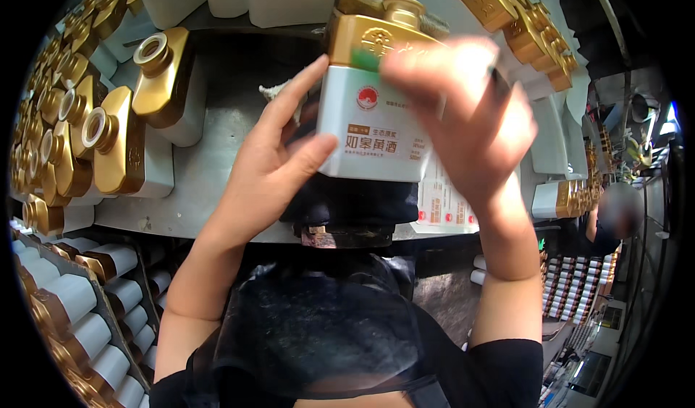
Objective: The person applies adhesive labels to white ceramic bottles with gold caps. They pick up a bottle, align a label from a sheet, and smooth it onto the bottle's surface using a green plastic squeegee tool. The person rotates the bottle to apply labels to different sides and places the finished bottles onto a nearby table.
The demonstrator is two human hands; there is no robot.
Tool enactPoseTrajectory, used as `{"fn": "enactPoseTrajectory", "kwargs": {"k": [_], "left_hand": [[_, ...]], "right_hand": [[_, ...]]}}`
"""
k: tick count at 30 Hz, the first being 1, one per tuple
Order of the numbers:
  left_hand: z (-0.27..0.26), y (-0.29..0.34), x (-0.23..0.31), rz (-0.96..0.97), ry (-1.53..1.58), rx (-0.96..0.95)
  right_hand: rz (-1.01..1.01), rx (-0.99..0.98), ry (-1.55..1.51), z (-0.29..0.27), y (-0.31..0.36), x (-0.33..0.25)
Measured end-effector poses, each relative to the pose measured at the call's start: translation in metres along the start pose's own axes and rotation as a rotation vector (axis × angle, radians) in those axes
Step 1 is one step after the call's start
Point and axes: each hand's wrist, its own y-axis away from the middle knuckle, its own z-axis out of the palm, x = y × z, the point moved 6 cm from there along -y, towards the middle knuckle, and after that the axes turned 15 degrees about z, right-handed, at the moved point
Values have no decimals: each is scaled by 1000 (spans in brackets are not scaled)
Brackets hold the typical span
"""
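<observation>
At 12 o'clock, in front of the wearer, a flat-sided bottle with a white body and metallic-gold shoulders shows its printed front to the camera. The bare left hand is at its 9 o'clock side, thumb and forefinger spread wide, holding the left edge between them. The bare right hand, blurred, covers its 2 o'clock corner; a small green patch shows by the fingertips, and whether that hand grips anything I cannot tell. A white label sheet with red round marks lies toward 3 o'clock on the grey metal table. More gold-shouldered white bottles crowd 10 o'clock.
</observation>
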Motion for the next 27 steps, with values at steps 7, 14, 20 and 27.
{"fn": "enactPoseTrajectory", "kwargs": {"k": [7,14,20,27], "left_hand": [[-8,2,11,61,-55,-11],[-4,-1,-2,110,21,90],[-1,-3,0,115,-70,87],[-5,-1,1,120,-138,132]], "right_hand": [[111,-77,-95,3,-2,0],[81,-245,-244,-2,32,-18],[-72,27,-61,-18,41,26],[52,67,-72,-30,32,53]]}}
